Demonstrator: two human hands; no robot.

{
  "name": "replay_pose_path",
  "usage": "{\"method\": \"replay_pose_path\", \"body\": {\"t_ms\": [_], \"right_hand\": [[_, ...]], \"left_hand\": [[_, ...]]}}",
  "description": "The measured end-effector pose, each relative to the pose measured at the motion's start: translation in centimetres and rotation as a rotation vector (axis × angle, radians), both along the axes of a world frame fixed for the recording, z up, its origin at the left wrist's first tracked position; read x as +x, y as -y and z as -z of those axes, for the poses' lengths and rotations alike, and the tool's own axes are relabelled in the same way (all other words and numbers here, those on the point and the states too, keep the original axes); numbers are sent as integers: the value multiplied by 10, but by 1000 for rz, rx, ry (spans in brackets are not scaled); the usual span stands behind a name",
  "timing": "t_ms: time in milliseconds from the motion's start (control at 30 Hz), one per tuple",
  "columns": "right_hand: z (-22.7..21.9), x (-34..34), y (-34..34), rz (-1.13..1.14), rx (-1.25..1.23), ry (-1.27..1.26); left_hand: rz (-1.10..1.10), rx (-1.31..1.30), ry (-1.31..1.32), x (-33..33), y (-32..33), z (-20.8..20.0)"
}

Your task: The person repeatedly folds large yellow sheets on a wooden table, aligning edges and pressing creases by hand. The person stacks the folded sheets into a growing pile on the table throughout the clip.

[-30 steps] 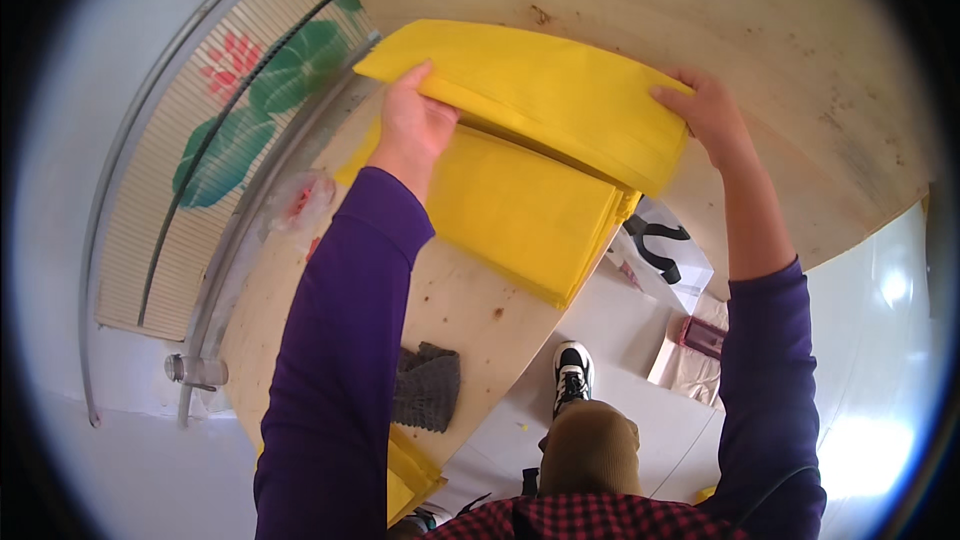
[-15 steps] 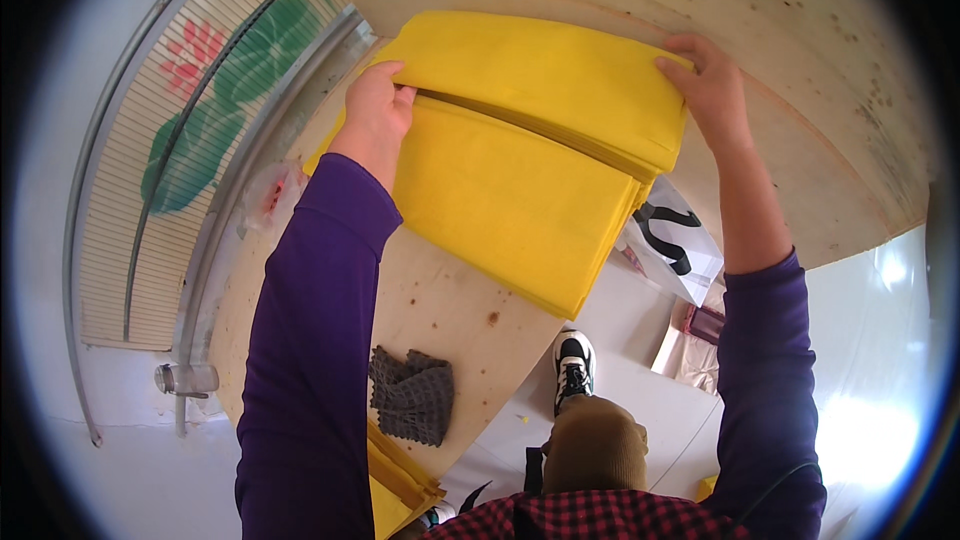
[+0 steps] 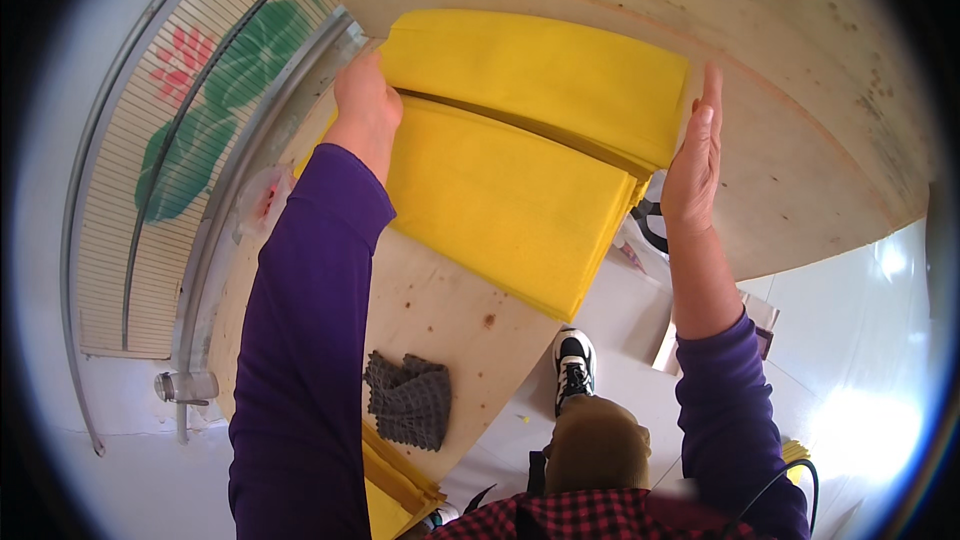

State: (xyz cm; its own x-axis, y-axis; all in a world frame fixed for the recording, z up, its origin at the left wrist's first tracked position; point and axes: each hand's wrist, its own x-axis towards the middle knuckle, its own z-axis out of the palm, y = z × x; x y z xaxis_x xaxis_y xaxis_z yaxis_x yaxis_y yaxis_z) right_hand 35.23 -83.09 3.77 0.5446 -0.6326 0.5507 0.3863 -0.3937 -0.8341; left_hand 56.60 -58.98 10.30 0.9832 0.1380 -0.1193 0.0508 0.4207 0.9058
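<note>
The upper yellow folded stack (image 3: 535,80) lies across the upper middle of the frame, its long lower edge running along the lower yellow folded stack (image 3: 500,195), which slants through the centre; a narrow dark gap shows between the two. At the upper stack's left end is the left hand (image 3: 367,105), fingers curled and mostly hidden, so whether it grips the material cannot be told. Beside the upper stack's right end stands the right hand (image 3: 697,160), flat and upright with fingers stretched out and gripping nothing; whether its palm meets the yellow edge is unclear. Both stacks rest on a pale wooden surface (image 3: 450,275) marked with small brown spots. Lower down, left of centre, a crumpled dark grey cloth (image 3: 410,402) lies on the wood, and near the bottom edge more yellow folded material (image 3: 395,485) shows partly behind the left sleeve (image 3: 305,340). Left of the lower stack sits a clear plastic bag (image 3: 262,202) with something red in it. Farther out, the upper left holds a ribbed panel (image 3: 210,120) painted with pink flowers and green leaves, with a small clear jar (image 3: 186,386) below it. A black-and-white shoe (image 3: 574,370) shows at lower centre over the pale floor (image 3: 640,390).
</note>
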Motion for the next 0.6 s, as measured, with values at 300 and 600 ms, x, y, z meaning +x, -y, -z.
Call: {"method": "replay_pose_path", "body": {"t_ms": [300,600], "right_hand": [[-2,5,-12,-321,311,123],[10,8,-5,-245,192,85]], "left_hand": [[103,21,98,14,14,5],[-30,232,49,17,19,6]]}}
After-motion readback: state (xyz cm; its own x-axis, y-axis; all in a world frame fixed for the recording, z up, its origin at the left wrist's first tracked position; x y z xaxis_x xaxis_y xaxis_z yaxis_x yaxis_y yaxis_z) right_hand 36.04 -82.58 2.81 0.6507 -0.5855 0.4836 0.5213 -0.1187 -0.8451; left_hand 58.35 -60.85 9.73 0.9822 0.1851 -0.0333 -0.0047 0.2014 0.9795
